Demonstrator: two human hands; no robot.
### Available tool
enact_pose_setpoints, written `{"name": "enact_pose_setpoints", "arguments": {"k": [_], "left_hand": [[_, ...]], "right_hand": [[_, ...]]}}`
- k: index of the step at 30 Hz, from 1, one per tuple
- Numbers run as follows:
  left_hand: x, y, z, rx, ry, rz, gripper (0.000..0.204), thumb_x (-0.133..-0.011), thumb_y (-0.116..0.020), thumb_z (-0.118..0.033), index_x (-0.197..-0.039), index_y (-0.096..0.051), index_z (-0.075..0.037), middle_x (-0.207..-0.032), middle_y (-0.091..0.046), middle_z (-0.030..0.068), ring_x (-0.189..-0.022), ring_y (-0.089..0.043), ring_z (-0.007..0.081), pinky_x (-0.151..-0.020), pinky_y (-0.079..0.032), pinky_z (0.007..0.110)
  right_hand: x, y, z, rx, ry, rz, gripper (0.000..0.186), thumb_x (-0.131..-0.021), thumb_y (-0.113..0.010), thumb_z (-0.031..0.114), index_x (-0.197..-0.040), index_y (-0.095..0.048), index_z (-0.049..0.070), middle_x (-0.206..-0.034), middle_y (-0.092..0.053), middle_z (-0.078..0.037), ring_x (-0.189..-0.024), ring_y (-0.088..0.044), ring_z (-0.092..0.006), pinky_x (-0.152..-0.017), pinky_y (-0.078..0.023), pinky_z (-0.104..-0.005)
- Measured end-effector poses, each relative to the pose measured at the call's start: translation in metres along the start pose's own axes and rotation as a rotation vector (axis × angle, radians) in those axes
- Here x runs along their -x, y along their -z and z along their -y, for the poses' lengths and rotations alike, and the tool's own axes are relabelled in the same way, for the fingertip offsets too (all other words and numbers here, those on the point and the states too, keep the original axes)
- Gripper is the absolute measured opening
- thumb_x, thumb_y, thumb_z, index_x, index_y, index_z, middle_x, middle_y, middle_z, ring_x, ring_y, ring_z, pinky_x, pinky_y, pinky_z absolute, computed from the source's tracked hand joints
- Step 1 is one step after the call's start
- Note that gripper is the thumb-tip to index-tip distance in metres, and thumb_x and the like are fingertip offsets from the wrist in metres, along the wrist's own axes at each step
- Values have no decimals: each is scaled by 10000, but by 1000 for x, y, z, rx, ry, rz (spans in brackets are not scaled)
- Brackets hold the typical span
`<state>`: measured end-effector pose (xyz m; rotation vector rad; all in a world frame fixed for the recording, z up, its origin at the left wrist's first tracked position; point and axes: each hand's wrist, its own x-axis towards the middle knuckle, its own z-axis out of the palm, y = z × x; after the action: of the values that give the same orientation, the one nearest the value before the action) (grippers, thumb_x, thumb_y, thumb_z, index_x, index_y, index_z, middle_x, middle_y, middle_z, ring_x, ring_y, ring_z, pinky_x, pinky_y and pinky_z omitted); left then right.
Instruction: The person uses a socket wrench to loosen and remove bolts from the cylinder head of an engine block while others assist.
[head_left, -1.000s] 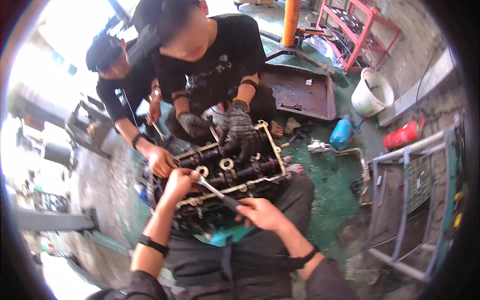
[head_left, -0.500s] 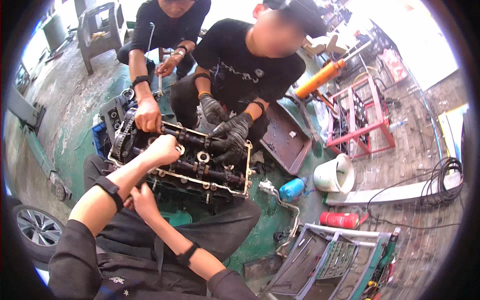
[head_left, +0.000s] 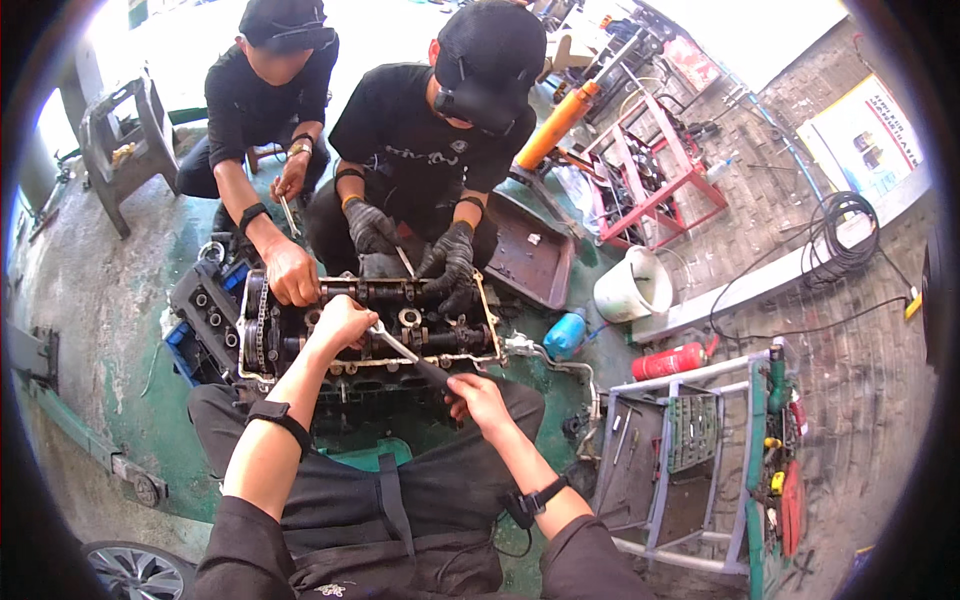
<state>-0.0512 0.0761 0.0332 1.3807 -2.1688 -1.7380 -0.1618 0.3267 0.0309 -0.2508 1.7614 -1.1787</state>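
Note:
My left hand [head_left: 342, 322] is closed around the head end of a ratchet wrench [head_left: 399, 347], over the near part of an engine cylinder head [head_left: 345, 368]. My right hand [head_left: 477, 402] grips the wrench's black handle, which points right and toward me. Whatever the wrench's head sits on is hidden under my left fingers. Dark camshafts [head_left: 455, 338] run lengthwise through the cylinder head, and a timing chain [head_left: 262, 325] lies at its left end. Across from me, a co-worker's gloved hands [head_left: 448, 262] hold a thin metal tool [head_left: 404, 262]. Another co-worker's bare hand [head_left: 292, 275] rests on the far left of the cylinder head.
A dark valve cover [head_left: 205, 300] lies left of the engine. Rightward are a brown tray [head_left: 530, 255], a white bucket [head_left: 635, 288], a blue bottle [head_left: 566, 336], a red fire extinguisher [head_left: 670, 362] and a tool cart [head_left: 690, 480]. A grey stool [head_left: 130, 150] stands far left.
My right hand has swung right and away from me, bringing the wrench handle out to the right of my left hand. My left hand stays over the cylinder head. The view has shifted.

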Motion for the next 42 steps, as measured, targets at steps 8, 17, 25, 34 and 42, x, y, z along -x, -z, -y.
{"name": "enact_pose_setpoints", "arguments": {"k": [8,17,25,34,42], "left_hand": [[-2,16,21,64,6,-18,287,-730,-657,-217,-744,-655,69,-603,-623,148,-526,-636,243,-536,-522,343],[0,12,24,-166,-78,-165,273,-650,-587,-187,-744,-646,62,-747,-598,290,-793,-627,391,-740,-498,420],[-10,6,7,-59,15,-35,321,-678,-584,-187,-752,-622,123,-697,-620,277,-658,-659,348,-655,-536,386],[10,14,33,76,15,-73,362,-753,-674,-316,-798,-662,43,-606,-616,153,-540,-630,221,-551,-506,344],[23,-14,56,181,-398,-593,367,-743,-579,10,-1110,-558,21,-941,-631,194,-909,-605,322,-809,-464,367]], "right_hand": [[14,-46,-15,-7,-40,60,240,-904,-518,224,-994,-591,14,-786,-646,-68,-503,-565,-125,-464,-435,-250],[20,-199,-11,-34,-183,429,234,-926,-487,281,-940,-519,50,-611,-580,-55,-523,-556,-143,-494,-435,-273],[31,-134,-11,-153,-183,338,257,-867,-574,276,-972,-552,43,-754,-609,-49,-512,-536,-109,-485,-429,-238],[26,-50,-18,-197,-64,-90,311,-875,-583,230,-1087,-551,6,-782,-631,-79,-517,-551,-119,-498,-429,-252],[42,-76,-28,-243,-35,-42,245,-904,-542,176,-1046,-537,-25,-776,-626,-127,-504,-549,-153,-476,-436,-254]]}}
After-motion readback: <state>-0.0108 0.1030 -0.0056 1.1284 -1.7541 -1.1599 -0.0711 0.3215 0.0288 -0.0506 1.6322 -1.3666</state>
